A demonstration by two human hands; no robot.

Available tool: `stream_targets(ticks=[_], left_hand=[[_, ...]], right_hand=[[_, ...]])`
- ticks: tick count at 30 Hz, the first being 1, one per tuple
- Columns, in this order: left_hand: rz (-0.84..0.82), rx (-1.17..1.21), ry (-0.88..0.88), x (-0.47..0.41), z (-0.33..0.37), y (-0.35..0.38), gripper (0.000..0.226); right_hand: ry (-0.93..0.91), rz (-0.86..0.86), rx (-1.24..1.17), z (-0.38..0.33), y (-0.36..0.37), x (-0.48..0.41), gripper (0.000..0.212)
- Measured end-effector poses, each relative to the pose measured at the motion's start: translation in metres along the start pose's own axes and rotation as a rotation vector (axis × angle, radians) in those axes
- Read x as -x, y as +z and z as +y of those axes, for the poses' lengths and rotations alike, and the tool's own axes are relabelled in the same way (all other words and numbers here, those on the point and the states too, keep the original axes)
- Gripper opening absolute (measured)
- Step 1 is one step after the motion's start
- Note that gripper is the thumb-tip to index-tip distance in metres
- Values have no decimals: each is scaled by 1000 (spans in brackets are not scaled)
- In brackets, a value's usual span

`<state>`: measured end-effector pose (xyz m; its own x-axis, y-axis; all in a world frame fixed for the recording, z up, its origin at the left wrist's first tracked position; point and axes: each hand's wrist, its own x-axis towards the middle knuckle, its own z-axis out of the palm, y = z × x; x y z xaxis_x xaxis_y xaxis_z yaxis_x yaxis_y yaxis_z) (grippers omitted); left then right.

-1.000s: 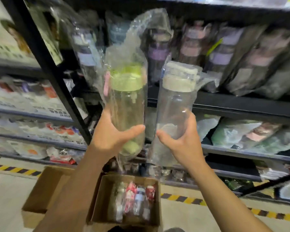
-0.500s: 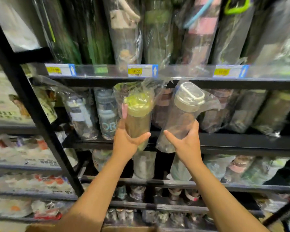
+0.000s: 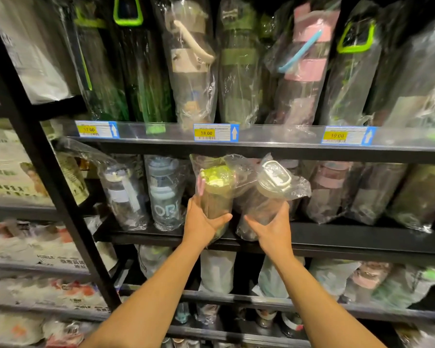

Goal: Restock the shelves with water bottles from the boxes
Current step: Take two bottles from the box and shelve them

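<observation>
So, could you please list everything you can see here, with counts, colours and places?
green-lid bottle: one, clear, bagged, at the middle shelf's front.
white-lid bottle: one, clear, bagged, tilted, to its right.
blue bottle: one, blue-grey, middle shelf, to the left.
tall bottles: several, green, beige, pink, top shelf.
price tags: three, yellow and blue, top shelf's edge.
shelf rack: one, black.
left hand: grips the green-lid bottle.
right hand: grips the white-lid bottle.
</observation>
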<state>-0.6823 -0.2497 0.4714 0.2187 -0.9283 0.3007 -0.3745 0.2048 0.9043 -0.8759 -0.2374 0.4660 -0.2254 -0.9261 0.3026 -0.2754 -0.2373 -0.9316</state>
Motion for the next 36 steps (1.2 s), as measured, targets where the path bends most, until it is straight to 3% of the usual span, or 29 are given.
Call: stream_targets(ticks=[6,15,20,23,27,32,36], left_hand=[[9,-57,-96,-13,-11,11,108],[-10,-87,-169,-26,-12,11,99],[-43,-118,-215,-20,-14,6,120],[-54,-127,-239,-16,-19,7,113],[-52,-152,-248,-18,-19,11,97],[-44,-147,-267,-25,-20,8,101],[-44,-152,-277,-26,-23,7,93]], right_hand=[[6,-33,108,-2,4,-16,103],[73,-35,243,-4,13,-35,74],[74,-42,245,1,11,-32,105],[113,-41,270,8,12,-25,121],[129,-55,277,19,16,-21,110],[115,-81,264,19,21,-22,97],[115,-88,263,17,23,-24,90]])
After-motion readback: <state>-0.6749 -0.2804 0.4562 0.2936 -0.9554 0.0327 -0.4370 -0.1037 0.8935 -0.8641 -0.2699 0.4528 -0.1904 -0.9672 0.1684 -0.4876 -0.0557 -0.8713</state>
